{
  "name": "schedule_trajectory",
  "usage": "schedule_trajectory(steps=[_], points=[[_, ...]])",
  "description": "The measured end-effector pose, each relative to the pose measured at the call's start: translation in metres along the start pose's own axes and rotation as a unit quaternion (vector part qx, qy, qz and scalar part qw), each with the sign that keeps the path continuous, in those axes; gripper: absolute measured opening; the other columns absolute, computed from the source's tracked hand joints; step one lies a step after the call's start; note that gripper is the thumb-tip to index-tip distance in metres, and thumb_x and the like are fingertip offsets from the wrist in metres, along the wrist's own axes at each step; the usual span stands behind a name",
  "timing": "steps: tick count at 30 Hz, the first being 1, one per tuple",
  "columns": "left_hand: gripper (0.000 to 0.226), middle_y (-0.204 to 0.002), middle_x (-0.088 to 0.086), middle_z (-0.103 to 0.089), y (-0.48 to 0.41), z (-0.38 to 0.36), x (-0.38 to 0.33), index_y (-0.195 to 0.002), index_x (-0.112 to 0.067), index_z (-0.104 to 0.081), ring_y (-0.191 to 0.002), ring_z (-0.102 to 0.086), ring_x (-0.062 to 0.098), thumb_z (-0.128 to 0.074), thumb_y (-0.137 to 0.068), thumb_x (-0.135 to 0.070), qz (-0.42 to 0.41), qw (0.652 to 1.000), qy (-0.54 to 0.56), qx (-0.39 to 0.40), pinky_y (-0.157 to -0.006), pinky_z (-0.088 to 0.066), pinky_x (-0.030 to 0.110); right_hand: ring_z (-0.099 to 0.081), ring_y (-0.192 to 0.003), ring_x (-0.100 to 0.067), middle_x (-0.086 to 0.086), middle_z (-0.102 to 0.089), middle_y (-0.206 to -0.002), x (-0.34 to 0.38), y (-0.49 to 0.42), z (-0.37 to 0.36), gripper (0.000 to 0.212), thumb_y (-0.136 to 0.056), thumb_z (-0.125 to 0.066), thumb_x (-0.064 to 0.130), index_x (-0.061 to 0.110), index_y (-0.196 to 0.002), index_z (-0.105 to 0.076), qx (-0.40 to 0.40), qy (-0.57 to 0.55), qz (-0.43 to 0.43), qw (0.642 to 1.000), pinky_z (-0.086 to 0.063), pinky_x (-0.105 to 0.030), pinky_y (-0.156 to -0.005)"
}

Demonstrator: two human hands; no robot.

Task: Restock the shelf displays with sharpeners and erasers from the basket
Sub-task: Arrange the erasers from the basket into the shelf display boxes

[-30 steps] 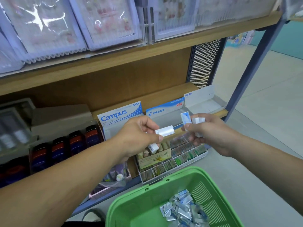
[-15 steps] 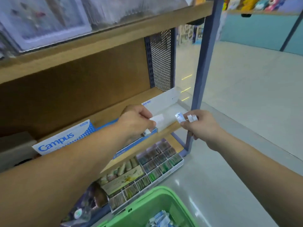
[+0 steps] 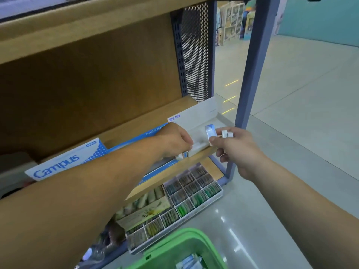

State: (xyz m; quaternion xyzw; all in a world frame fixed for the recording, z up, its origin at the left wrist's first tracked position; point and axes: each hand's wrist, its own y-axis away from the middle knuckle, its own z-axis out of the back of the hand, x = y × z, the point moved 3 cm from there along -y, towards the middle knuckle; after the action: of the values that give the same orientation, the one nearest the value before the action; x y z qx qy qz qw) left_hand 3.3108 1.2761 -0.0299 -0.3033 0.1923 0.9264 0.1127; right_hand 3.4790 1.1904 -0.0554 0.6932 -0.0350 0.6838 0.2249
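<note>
My left hand reaches over the middle shelf and grips a white eraser at the front edge of the white display box. A second small white eraser shows under that hand. My right hand is just right of it, pinching a blue-and-white wrapped eraser and two small white erasers. The green basket sits at the bottom edge, with several wrapped erasers inside.
A blue Campus display box and a blue plastic-eraser box stand left of the white one. On the lowest shelf lies a divided tray of small green and dark items. A grey-blue shelf post rises at right, tiled floor beyond.
The view has swung right and closer to the shelf end. Both hands moved from above the lower tray to the white display box, and my left hand lowered its eraser to the box's front.
</note>
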Motion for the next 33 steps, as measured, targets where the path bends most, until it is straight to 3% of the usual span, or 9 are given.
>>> schedule_trajectory(steps=[3,5,9,12,17,21,26,29,33], points=[[0.01,-0.082,-0.006,-0.07,0.004,0.004,-0.003,-0.096,-0.018,-0.078,-0.056,-0.058,0.002,-0.07,-0.096,-0.023,-0.021,0.999,0.033,-0.029,-0.049,-0.043,0.014,-0.053,-0.055,-0.018,-0.009,-0.063,-0.078,0.003,0.002,-0.007,0.016,-0.091,-0.073,0.007,0.007,-0.106,-0.068,0.02,-0.003,-0.007,1.0,-0.048,-0.032,-0.053],[0.013,-0.093,0.001,-0.073,0.009,0.006,-0.003,-0.103,-0.016,-0.073,-0.049,-0.057,0.003,-0.061,-0.102,-0.02,-0.023,0.988,0.148,-0.039,-0.052,-0.049,0.018,-0.058,-0.057,-0.02,-0.015,-0.071,-0.087,0.006,0.005,-0.015,0.021,-0.093,-0.07,0.006,0.003,-0.113,-0.065,0.062,-0.036,-0.03,0.997,-0.053,-0.032,-0.054],[0.024,-0.117,0.01,-0.069,0.024,0.003,0.002,-0.117,-0.014,-0.066,-0.091,-0.07,0.021,-0.052,-0.104,0.0,-0.041,0.937,0.346,0.025,-0.08,-0.061,0.031,-0.076,-0.077,-0.035,-0.025,-0.076,-0.097,0.01,0.013,-0.032,0.026,-0.099,-0.063,0.006,0.001,-0.124,-0.058,0.147,-0.135,-0.106,0.974,-0.063,-0.038,-0.064],[0.039,-0.123,0.002,-0.067,0.035,0.006,0.01,-0.127,-0.019,-0.063,-0.109,-0.069,0.015,-0.07,-0.094,0.0,-0.062,0.942,0.331,0.006,-0.088,-0.061,0.029,-0.077,-0.082,-0.035,-0.026,-0.075,-0.099,0.009,0.013,-0.035,0.031,-0.096,-0.068,0.005,-0.003,-0.124,-0.057,0.149,-0.172,-0.102,0.968,-0.064,-0.039,-0.07],[0.053,-0.111,0.008,-0.071,0.045,0.011,0.019,-0.117,-0.022,-0.066,-0.097,-0.075,0.018,-0.086,-0.076,0.003,-0.053,0.947,0.312,-0.057,-0.088,-0.062,0.038,-0.074,-0.082,-0.032,-0.024,-0.076,-0.097,0.012,0.012,-0.035,0.038,-0.089,-0.072,-0.004,-0.003,-0.123,-0.054,0.15,-0.163,-0.051,0.974,-0.063,-0.044,-0.082],[0.036,-0.098,0.005,-0.078,0.045,0.012,0.019,-0.107,-0.019,-0.072,-0.092,-0.076,0.024,-0.088,-0.077,-0.006,-0.026,0.928,0.365,-0.069,-0.083,-0.062,0.039,-0.074,-0.079,-0.032,-0.024,-0.075,-0.099,0.011,0.012,-0.036,0.037,-0.09,-0.073,-0.001,-0.002,-0.122,-0.055,0.138,-0.146,-0.054,0.978,-0.064,-0.042,-0.077],[0.019,-0.102,0.014,-0.077,0.04,0.01,0.012,-0.108,-0.01,-0.075,-0.083,-0.076,0.023,-0.076,-0.089,-0.012,0.021,0.889,0.458,-0.014,-0.073,-0.063,0.035,-0.074,-0.075,-0.029,-0.024,-0.075,-0.1,0.011,0.012,-0.029,0.027,-0.093,-0.072,0.006,-0.001,-0.117,-0.061,0.136,-0.124,-0.062,0.981,-0.064,-0.038,-0.072],[0.014,-0.106,0.01,-0.076,0.029,0.011,0.009,-0.11,-0.016,-0.073,-0.078,-0.076,0.023,-0.07,-0.097,-0.016,0.033,0.909,0.414,-0.029,-0.064,-0.064,0.036,-0.072,-0.068,-0.028,-0.022,-0.075,-0.1,0.013,0.006,-0.012,0.015,-0.095,-0.07,0.006,0.0,-0.108,-0.063,0.092,-0.099,-0.061,0.989,-0.065,-0.039,-0.07],[0.03,-0.119,0.01,-0.068,-0.003,0.006,-0.007,-0.122,-0.015,-0.063,-0.082,-0.077,0.023,-0.071,-0.095,-0.008,-0.014,0.956,0.29,-0.027,-0.075,-0.065,0.039,-0.068,-0.064,-0.03,-0.026,-0.071,-0.095,0.008,0.001,0.01,0.025,-0.093,-0.071,0.004,-0.003,-0.114,-0.06,0.021,-0.078,-0.072,0.994,-0.065,-0.047,-0.07]])
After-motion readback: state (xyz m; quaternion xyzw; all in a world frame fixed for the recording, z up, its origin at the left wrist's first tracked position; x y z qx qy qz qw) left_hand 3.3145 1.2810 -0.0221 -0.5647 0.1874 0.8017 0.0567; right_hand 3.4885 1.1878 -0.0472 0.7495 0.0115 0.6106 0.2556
